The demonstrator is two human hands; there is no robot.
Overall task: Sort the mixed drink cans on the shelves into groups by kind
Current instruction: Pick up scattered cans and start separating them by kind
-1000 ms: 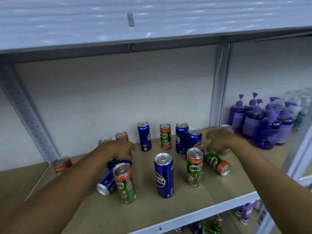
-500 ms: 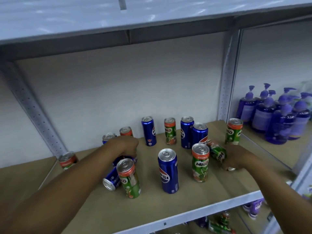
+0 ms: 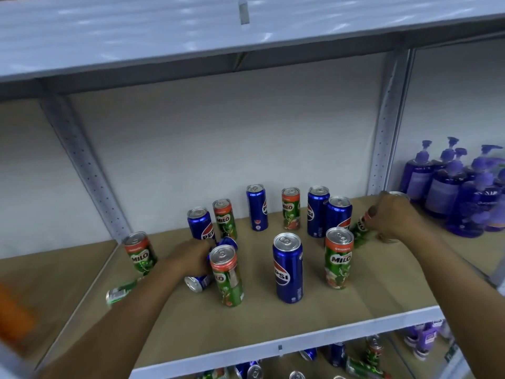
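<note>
Spanning the whole view, a grey metal shelving unit (image 3: 246, 36) has its upper board cut off by the top edge, and the brown shelf board (image 3: 328, 318) below carries the mixed cans in front of a white back wall (image 3: 218, 138). Slotted uprights (image 3: 384, 127) divide the bays. The right bay holds purple pump bottles (image 3: 442, 184); at least five show, the farthest ones blurred and cut by the frame edge. An orange blur (image 3: 13, 310) at the left edge cannot be identified. The lower shelf (image 3: 328, 356) shows more cans and purple bottles, too hidden to count.

Both forearms reach in from below. The left hand (image 3: 191, 258) curls around a lying blue Pepsi can (image 3: 199, 281), whose middle the hand and a standing Milo can (image 3: 228, 277) hide. The right hand (image 3: 393, 217) grips a tilted Milo can (image 3: 360, 228) at the right end; another can behind the hand (image 3: 400, 195) shows only a sliver of its rim.

Five Pepsi cans stand upright: front centre (image 3: 288, 269), behind the left hand (image 3: 200, 224), and three toward the back (image 3: 257, 207) (image 3: 317, 212) (image 3: 338, 213). Five Milo cans stand: front left, front right (image 3: 338, 258), far left (image 3: 140, 253), and two at the back (image 3: 225, 218) (image 3: 291, 209). One green can (image 3: 121, 291) lies blurred in the left bay.
</note>
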